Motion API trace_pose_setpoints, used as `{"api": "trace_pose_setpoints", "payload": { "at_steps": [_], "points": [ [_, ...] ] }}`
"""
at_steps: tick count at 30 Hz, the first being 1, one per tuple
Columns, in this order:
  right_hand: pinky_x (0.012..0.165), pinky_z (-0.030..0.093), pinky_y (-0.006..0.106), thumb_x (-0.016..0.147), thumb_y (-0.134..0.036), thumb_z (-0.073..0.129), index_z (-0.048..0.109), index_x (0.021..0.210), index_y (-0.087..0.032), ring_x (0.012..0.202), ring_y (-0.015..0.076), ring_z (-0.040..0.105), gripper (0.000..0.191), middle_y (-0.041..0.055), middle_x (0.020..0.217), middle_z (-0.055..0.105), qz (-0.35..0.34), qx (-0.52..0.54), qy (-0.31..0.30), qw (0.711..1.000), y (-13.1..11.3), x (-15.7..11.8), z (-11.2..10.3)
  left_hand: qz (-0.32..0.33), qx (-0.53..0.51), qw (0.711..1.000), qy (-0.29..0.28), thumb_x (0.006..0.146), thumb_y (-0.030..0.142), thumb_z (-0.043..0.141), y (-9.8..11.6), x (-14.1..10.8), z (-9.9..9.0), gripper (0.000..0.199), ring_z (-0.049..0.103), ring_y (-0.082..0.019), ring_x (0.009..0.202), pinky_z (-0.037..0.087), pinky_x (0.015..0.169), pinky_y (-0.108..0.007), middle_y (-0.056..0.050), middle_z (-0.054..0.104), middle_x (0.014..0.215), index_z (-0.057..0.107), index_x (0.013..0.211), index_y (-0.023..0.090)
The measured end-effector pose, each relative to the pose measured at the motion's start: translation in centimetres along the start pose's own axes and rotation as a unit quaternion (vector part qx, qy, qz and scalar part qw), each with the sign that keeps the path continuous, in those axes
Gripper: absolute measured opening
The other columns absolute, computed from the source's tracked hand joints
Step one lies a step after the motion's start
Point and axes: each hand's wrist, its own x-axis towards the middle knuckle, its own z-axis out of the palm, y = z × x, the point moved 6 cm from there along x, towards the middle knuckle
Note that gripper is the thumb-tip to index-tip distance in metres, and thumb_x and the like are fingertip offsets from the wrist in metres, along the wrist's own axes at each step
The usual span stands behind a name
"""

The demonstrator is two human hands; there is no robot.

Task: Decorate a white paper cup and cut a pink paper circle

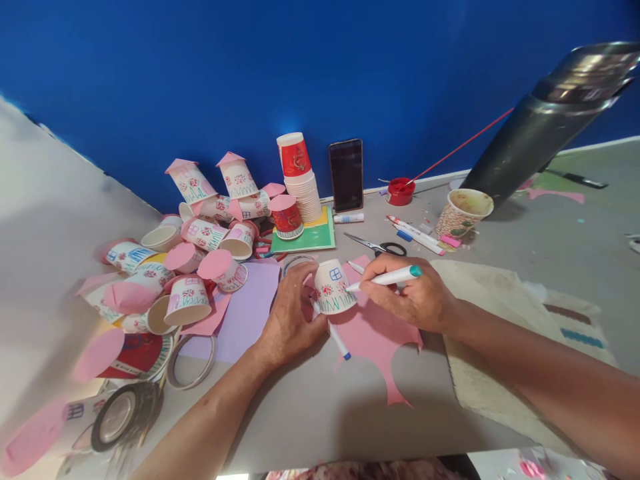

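Observation:
An upside-down white paper cup with a blue window, red flowers and green grass strokes drawn on it is held in my left hand, whose fingers wrap its left side. In my right hand is a white marker with a green end, its tip touching or very close to the cup's right side. Under the cup and right hand lies cut pink paper. A blue-ended marker rests beside the cup, partly hidden by my left hand.
Decorated cups with pink paper tops crowd the left, near tape rolls. Behind stand stacked cups and a phone. Scissors, markers, a used cup, a dark bottle and a cloth are rightward.

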Motion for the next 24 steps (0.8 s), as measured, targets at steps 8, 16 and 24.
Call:
{"api": "trace_pose_setpoints", "payload": {
  "at_steps": [8, 16, 24],
  "points": [
    [0.052, 0.042, 0.024, 0.092, -0.025, 0.065, 0.069, 0.081, -0.019, 0.051, 0.0102, 0.051, 0.013, -0.0006, 0.067, 0.070, 0.022, 0.014, 0.005, 1.000, 0.20, 0.06, -0.01, 0.008, 0.012, 1.000, -0.003, 0.083, 0.016, 0.076, 0.08, 0.00, 0.06, 0.072, 0.059, -0.033, 0.136, 0.053, 0.110, -0.051, -0.015, 0.058, 0.145, 0.045, 0.147, 0.026],
    [0.051, 0.041, 0.024, 0.093, -0.026, 0.065, 0.070, 0.082, -0.020, 0.051, 0.0101, 0.051, 0.013, -0.0010, 0.067, 0.069, 0.028, 0.026, 0.000, 0.999, 0.28, 0.06, 0.02, 0.015, 0.021, 1.000, -0.005, 0.082, 0.014, 0.076, 0.16, -0.03, 0.07, 0.074, 0.060, -0.032, 0.135, 0.053, 0.110, -0.051, -0.015, 0.058, 0.144, 0.044, 0.147, 0.026],
    [0.051, 0.041, 0.023, 0.093, -0.025, 0.066, 0.069, 0.082, -0.020, 0.049, 0.0098, 0.048, 0.013, -0.0012, 0.067, 0.069, 0.020, 0.022, -0.002, 1.000, -0.03, 0.06, -0.01, 0.009, 0.021, 1.000, -0.007, 0.082, 0.015, 0.075, 0.25, 0.01, 0.08, 0.074, 0.059, -0.033, 0.135, 0.053, 0.109, -0.051, -0.015, 0.058, 0.144, 0.044, 0.147, 0.026]
  ]
}}
